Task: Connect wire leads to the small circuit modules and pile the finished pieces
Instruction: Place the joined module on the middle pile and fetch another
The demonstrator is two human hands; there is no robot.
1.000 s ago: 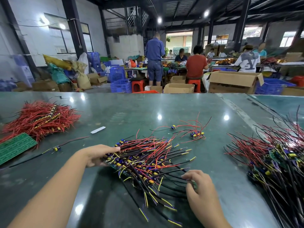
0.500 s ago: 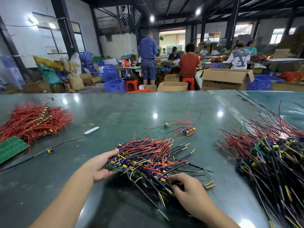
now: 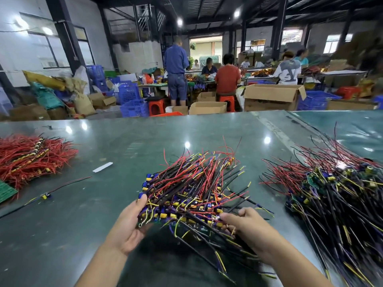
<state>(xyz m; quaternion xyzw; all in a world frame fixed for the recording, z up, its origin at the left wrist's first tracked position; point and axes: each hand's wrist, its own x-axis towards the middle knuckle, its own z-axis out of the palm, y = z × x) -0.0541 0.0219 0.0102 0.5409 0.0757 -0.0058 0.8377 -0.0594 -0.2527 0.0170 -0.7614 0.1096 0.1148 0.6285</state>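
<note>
**Ana:** While both hands are on that bundle of wired modules, which one carries it?

**Bo:** Mostly the left hand, I'd say. Its thumb lies over the bundle's left edge with the palm cupped beneath. The right hand has curled fingers pinching into the black leads at the near right edge.

**Ana:** And the bundle itself?

**Bo:** Raised above the table, between the hands, near edge tilted up. Its wires run away from the person and rightward, and loose black leads trail down to the table.

**Ana:** Where should it go?

**Bo:** Likely the large pile to the right, well apart. The right hand is nearer it, so the bundle would travel rightward, wires roughly in line with that heap's.

**Ana:** Anything else?

**Bo:** Red wires far left, one stray module beside them.
</note>
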